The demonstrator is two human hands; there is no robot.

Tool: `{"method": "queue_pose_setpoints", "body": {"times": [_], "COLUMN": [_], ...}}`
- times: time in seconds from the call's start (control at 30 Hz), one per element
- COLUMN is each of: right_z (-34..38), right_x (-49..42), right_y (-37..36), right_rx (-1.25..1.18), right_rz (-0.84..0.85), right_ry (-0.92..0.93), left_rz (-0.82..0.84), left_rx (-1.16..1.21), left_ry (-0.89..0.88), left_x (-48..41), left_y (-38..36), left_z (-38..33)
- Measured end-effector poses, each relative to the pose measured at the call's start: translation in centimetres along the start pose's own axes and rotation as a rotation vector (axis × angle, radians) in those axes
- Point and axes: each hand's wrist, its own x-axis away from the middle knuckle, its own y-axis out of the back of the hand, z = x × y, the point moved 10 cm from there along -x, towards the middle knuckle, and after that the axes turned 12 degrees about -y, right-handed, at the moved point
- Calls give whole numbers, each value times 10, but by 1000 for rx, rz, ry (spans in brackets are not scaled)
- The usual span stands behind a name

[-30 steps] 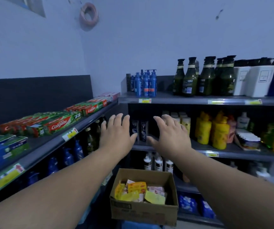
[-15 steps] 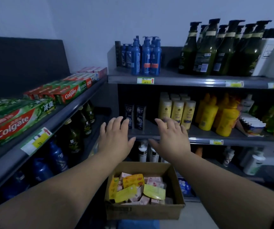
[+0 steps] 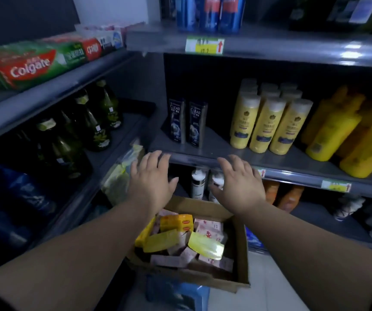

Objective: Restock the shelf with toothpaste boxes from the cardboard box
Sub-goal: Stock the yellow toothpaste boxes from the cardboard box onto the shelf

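Observation:
An open cardboard box (image 3: 240, 254) stands low in front of me, filled with several small yellow, orange and pink boxes (image 3: 176, 222). Both my hands hover above its far edge, palms down, fingers spread, holding nothing. My left hand (image 3: 151, 182) is over the box's back left corner. My right hand (image 3: 239, 181) is over its back right corner. Red and green Colgate toothpaste boxes (image 3: 30, 66) lie in a row on the upper left shelf (image 3: 52, 93).
Dark green bottles (image 3: 95, 124) stand on the left middle shelf. On the facing shelf (image 3: 205, 158) are two dark Clear bottles (image 3: 187, 122) and yellow bottles (image 3: 270, 122). Blue bottles (image 3: 209, 12) stand above. A blue package (image 3: 178, 295) lies under the box.
The view has dropped and moved closer to the shelves and box. Both hands stay spread and empty, now lower, just above the box's far edge.

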Motion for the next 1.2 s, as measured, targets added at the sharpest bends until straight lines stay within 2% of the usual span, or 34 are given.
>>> {"method": "queue_pose_setpoints", "body": {"times": [0.07,0.27,0.53,0.73,0.9,1.2], "right_z": [-12,-42,-58,-53,-47,-51], "right_x": [-14,-22,0,6,12,11], "right_y": [-30,-144,-283,-360,-405,-433], "right_rx": [2,33,85,121,112,79], "right_rz": [45,234,415,523,591,563], "right_ry": [19,22,21,65,75,76], "left_rz": [17,214,361,448,552,845], "left_rx": [11,-17,103,118,147,108], "left_ry": [41,126,149,152,154,103], "left_x": [-2,21,60,74,79,85], "left_y": [-28,-136,-270,-337,-379,-433], "left_z": [3,20,26,41,48,45]}}
